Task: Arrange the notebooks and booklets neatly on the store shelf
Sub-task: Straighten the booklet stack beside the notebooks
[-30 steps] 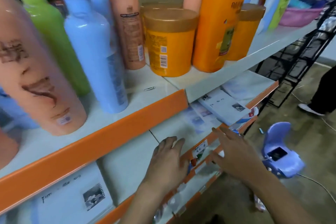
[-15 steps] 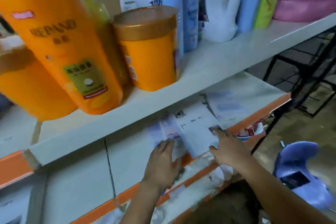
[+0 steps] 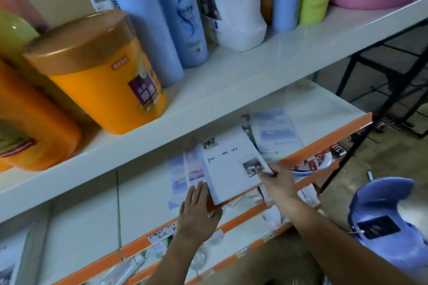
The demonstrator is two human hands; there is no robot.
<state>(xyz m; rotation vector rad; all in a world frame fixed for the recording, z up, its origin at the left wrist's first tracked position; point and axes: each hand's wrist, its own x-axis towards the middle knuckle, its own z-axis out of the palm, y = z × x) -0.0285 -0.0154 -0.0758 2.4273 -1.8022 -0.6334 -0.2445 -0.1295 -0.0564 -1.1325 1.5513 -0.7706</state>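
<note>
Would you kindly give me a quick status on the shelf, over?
Left hand flat against left edge of white notebook. Right hand at its right corner, grip unclear. Notebook skewed, overlapping blue booklets.

The white notebook [image 3: 229,169] has a smooth, matt paper cover, while the pale blue booklets [image 3: 275,129] at its two o'clock are slightly glossy printed paper. The shelf board [image 3: 324,104] under them is smooth, white and faintly shiny, with a satin orange front strip [image 3: 324,138]. At the notebook's ten o'clock the orange jar [image 3: 111,99] is glossy plastic under a duller brown lid [image 3: 76,39], and the blue bottles [image 3: 185,18] at twelve o'clock are smooth, shiny plastic.
</note>
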